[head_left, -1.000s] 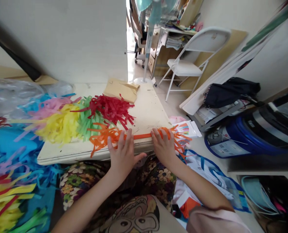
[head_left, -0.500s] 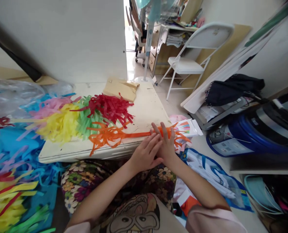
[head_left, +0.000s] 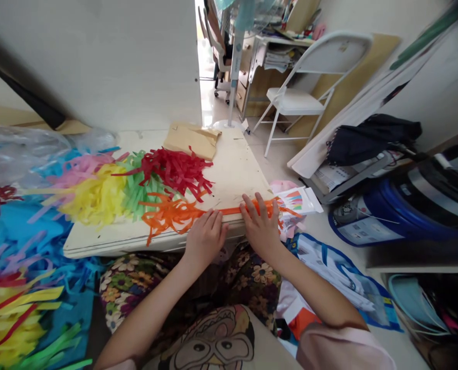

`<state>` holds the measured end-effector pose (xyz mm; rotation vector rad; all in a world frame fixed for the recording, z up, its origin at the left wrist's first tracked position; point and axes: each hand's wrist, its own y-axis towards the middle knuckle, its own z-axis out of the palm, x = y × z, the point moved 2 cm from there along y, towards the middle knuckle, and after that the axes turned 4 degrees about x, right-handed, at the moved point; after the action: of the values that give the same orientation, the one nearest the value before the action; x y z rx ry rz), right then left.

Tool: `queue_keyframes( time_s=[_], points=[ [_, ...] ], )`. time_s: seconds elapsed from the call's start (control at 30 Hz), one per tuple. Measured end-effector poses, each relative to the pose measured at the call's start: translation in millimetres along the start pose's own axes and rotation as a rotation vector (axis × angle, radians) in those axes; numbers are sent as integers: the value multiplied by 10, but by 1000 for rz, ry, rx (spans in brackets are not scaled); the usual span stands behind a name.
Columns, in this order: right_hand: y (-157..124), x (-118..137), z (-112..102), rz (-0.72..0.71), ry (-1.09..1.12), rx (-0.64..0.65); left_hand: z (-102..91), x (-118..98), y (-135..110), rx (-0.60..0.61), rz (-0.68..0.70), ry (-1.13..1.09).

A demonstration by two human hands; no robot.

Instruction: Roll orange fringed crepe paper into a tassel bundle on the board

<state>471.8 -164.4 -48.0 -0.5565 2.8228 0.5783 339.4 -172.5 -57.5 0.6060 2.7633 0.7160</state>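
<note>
An orange paper tassel (head_left: 169,215), fringed at both ends with a flat strip between, lies along the front edge of the white tabletop (head_left: 234,169). My left hand (head_left: 204,237) rests on it where the left fringe meets the strip, fingers stretched forward and close together. Farther right, my right hand (head_left: 262,226) lies flat across the strip and the start of the right fringe, its fingers spread. Neither hand is gripping the paper. Behind the left fringe sit a red tassel (head_left: 180,169), a green tassel (head_left: 138,192) and a yellow tassel (head_left: 99,198).
A brown paper packet (head_left: 192,141) lies at the back of the table. More coloured fringe (head_left: 18,231) is heaped to the left, near clear plastic (head_left: 24,149). Beyond the right corner are a printed white packet (head_left: 304,201), a white folding chair (head_left: 296,103) and a blue bucket (head_left: 386,210).
My left hand has moved left along the orange tassel, away from my right hand, which it partly overlapped before. My right hand stays at nearly the same spot, now flatter on the paper.
</note>
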Motion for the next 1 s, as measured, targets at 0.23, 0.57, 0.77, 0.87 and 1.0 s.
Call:
queue_keyframes(
  time_s=[0.23, 0.57, 0.77, 0.87, 1.0],
  points=[
    [56, -119, -187, 47, 79, 14, -19, -20, 19, 53, 57, 151],
    [124, 194, -296, -225, 222, 119, -77, 6, -18, 5, 73, 100],
    [208, 160, -175, -237, 250, 158, -75, 45, -7, 49, 23, 100],
    [214, 131, -161, -226, 238, 189, -129, 39, 12, 151, -72, 138],
    [209, 65, -150, -215, 214, 209, -222, 76, 50, 258, -131, 171]
  ],
)
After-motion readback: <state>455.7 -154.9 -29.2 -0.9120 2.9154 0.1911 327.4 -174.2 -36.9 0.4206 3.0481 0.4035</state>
